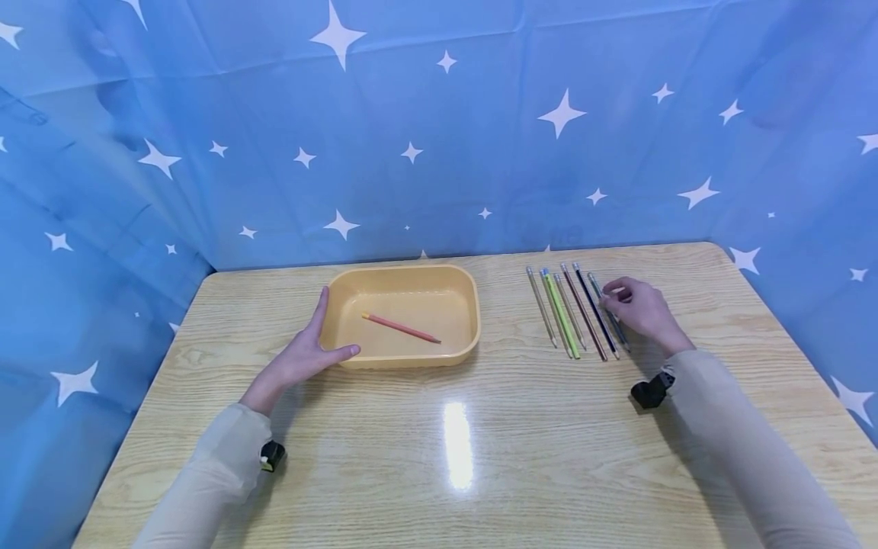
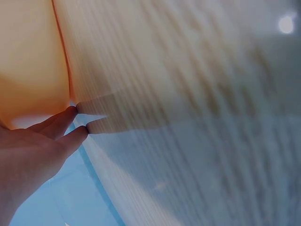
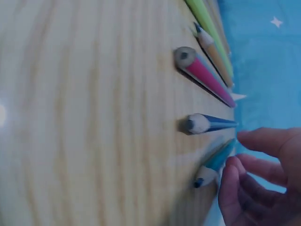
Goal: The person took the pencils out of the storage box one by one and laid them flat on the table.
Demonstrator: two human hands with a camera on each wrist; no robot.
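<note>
At the left end of a yellow plastic tray (image 1: pixel 405 361) is my left hand (image 1: pixel 306 354), thumb spread along the front edge and the other fingers straight against the side. The left wrist view shows those fingers (image 2: pixel 70 136) beside the tray wall (image 2: pixel 35 52). A red pencil (image 1: pixel 401 328) lies inside the tray. My right hand (image 1: pixel 641 309) reaches over the rightmost pencil, a dark teal one (image 1: pixel 620 333). In the right wrist view, its bent fingers (image 3: pixel 230 181) are right by that teal pencil (image 3: pixel 218 160), with a gap between the fingertips.
Several more pencils lie in a loose row left of my right hand, among them a bright green one (image 1: pixel 562 316), a dark red one (image 1: pixel 583 313) and a dark blue one (image 1: pixel 597 310). A starry blue curtain (image 1: pixel 480 152) hangs behind the wooden table (image 1: pixel 384 457).
</note>
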